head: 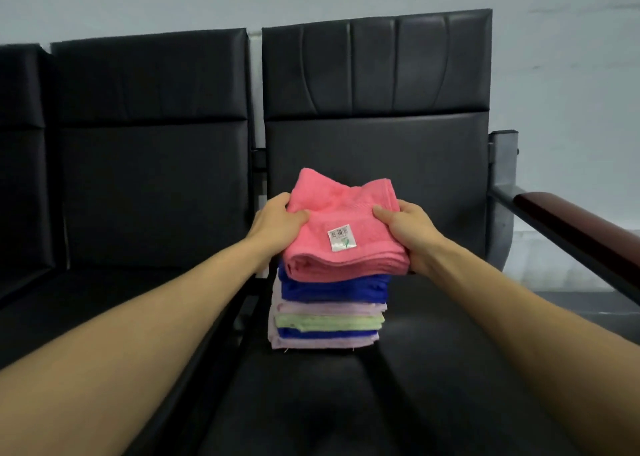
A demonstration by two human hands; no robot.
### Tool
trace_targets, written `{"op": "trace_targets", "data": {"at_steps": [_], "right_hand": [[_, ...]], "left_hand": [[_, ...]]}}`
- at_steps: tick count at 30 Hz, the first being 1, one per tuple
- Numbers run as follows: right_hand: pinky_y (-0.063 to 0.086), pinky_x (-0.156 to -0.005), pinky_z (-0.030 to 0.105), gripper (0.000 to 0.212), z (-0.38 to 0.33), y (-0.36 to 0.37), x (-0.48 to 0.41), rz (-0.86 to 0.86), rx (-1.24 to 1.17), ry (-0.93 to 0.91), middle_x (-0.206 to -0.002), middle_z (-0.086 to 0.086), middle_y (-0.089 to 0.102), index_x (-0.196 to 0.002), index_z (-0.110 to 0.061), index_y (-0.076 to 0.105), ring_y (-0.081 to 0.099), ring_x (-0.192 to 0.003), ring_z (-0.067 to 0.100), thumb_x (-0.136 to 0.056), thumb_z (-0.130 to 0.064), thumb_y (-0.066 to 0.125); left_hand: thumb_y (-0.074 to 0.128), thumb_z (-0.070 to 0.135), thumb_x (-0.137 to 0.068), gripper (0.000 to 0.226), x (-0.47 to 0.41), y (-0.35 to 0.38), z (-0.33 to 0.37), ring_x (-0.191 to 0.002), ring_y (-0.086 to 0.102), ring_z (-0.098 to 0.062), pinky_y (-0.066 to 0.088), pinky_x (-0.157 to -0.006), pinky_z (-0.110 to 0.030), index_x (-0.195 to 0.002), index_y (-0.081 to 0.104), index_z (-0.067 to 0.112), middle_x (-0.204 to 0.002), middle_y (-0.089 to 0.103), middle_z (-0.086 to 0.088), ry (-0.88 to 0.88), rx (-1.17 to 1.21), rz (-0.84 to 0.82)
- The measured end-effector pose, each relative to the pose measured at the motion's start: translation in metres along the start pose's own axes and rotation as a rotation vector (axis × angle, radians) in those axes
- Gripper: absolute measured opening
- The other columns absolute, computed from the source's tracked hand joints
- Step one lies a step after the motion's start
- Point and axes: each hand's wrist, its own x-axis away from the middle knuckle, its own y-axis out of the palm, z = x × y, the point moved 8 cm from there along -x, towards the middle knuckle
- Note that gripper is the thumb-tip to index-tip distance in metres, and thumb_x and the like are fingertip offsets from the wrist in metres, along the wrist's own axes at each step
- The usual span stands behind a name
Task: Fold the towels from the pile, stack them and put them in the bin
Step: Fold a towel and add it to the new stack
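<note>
Folded pink towel [343, 227] tops the stack of blue, lilac and green towels [329, 320] on the black padded bench [433, 334]. The left hand [277, 225] and right hand [412, 236] pinch its sides, thumbs above and fingers [278, 200] curled round the edges, likely to square it on the stack.

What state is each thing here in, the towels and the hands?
Pink towel: folded, held at the top of the stack.
Stack: folded towels, piled upright on the seat.
Left hand: grips the pink towel's left side.
Right hand: grips its right side.
</note>
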Motion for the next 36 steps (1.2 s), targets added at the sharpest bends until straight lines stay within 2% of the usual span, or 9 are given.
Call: {"op": "trace_targets", "data": {"at_steps": [5, 9, 12, 15, 17, 21, 27, 31, 36], "right_hand": [[0.056, -0.084, 0.038, 0.031, 0.045, -0.005, -0.038, 0.063, 0.374, 0.044, -0.109, 0.008, 0.067, -0.121, -0.006, 0.059, 0.066, -0.094, 0.022, -0.093, -0.02, 0.061], [0.055, -0.089, 0.04, 0.04, 0.06, -0.013, -0.039, 0.121, 0.37, 0.026, -0.114, 0.005, 0.065, -0.128, -0.009, 0.056, 0.065, -0.098, 0.02, -0.091, -0.024, 0.062], [0.056, -0.077, 0.033, 0.042, 0.053, -0.016, -0.024, 0.094, 0.399, 0.025, -0.112, 0.003, 0.065, -0.129, -0.01, 0.054, 0.066, -0.093, 0.016, -0.089, -0.02, 0.061], [0.049, -0.08, 0.029, 0.048, 0.041, -0.025, 0.002, 0.113, 0.501, 0.0, -0.123, 0.006, 0.06, -0.135, -0.008, 0.048, 0.06, -0.104, 0.018, -0.089, -0.015, 0.061], [0.05, -0.086, 0.034, 0.048, 0.03, -0.033, 0.026, 0.121, 0.528, -0.009, -0.125, 0.009, 0.06, -0.134, -0.007, 0.048, 0.059, -0.108, 0.021, -0.088, -0.014, 0.063], [0.052, -0.093, 0.047, 0.044, 0.004, -0.041, 0.073, 0.092, 0.577, -0.04, -0.117, 0.011, 0.065, -0.127, -0.006, 0.055, 0.063, -0.105, 0.026, -0.086, -0.018, 0.065], [0.057, -0.074, 0.033, 0.021, -0.034, -0.05, 0.157, 0.046, 0.494, -0.042, -0.094, 0.008, 0.069, -0.111, -0.004, 0.063, 0.065, -0.08, 0.018, -0.091, -0.011, 0.06], [0.058, -0.075, 0.032, 0.016, -0.041, -0.06, 0.205, -0.007, 0.523, -0.022, -0.1, 0.008, 0.069, -0.108, -0.008, 0.063, 0.066, -0.085, 0.019, -0.094, -0.012, 0.057], [0.059, -0.075, 0.033, 0.012, -0.025, -0.072, 0.217, -0.049, 0.612, 0.0, -0.1, 0.009, 0.068, -0.105, -0.011, 0.061, 0.068, -0.09, 0.022, -0.095, -0.01, 0.053]], "left_hand": [[0.061, 0.026, -0.089, 0.02, -0.03, 0.027, -0.047, -0.075, 0.059, -0.017, 0.043, -0.055, -0.027, -0.101, 0.066, 0.01, -0.099, 0.066, -0.006, -0.176, -0.038, -0.031], [0.065, 0.023, -0.088, 0.022, -0.03, 0.032, -0.068, -0.082, 0.065, -0.022, 0.056, -0.074, -0.035, -0.106, 0.067, 0.01, -0.099, 0.068, -0.008, -0.274, 0.212, 0.013], [0.062, 0.017, -0.09, 0.036, -0.014, 0.029, -0.066, -0.07, 0.057, -0.016, 0.047, -0.06, -0.028, -0.125, 0.057, 0.011, -0.101, 0.063, -0.009, -0.337, 0.334, -0.056], [0.063, 0.013, -0.086, 0.069, 0.001, 0.018, -0.065, -0.096, 0.061, -0.02, 0.05, -0.084, -0.033, -0.148, 0.032, 0.012, -0.129, 0.055, -0.012, -0.321, 0.259, -0.104], [0.064, 0.013, -0.083, 0.073, 0.018, 0.001, -0.055, -0.117, 0.056, -0.025, 0.047, -0.099, -0.04, -0.148, 0.031, 0.015, -0.139, 0.05, -0.012, -0.278, 0.17, -0.097], [0.062, 0.015, -0.083, 0.061, 0.059, -0.025, -0.025, -0.12, 0.055, -0.026, 0.045, -0.103, -0.044, -0.141, 0.044, 0.016, -0.133, 0.056, -0.012, -0.239, 0.123, -0.077], [0.058, 0.018, -0.089, 0.04, 0.137, -0.06, 0.027, -0.111, 0.059, -0.022, 0.047, -0.1, -0.042, -0.128, 0.055, 0.014, -0.121, 0.061, -0.006, -0.16, 0.071, -0.13], [0.055, 0.018, -0.092, 0.014, 0.18, -0.08, 0.051, -0.09, 0.063, -0.017, 0.05, -0.089, -0.036, -0.106, 0.059, 0.017, -0.1, 0.065, -0.004, -0.104, 0.071, -0.156], [0.052, 0.019, -0.093, 0.014, 0.195, -0.087, 0.053, -0.089, 0.065, -0.018, 0.05, -0.073, -0.03, -0.102, 0.063, 0.017, -0.093, 0.065, 0.001, -0.058, -0.015, -0.153]]}}
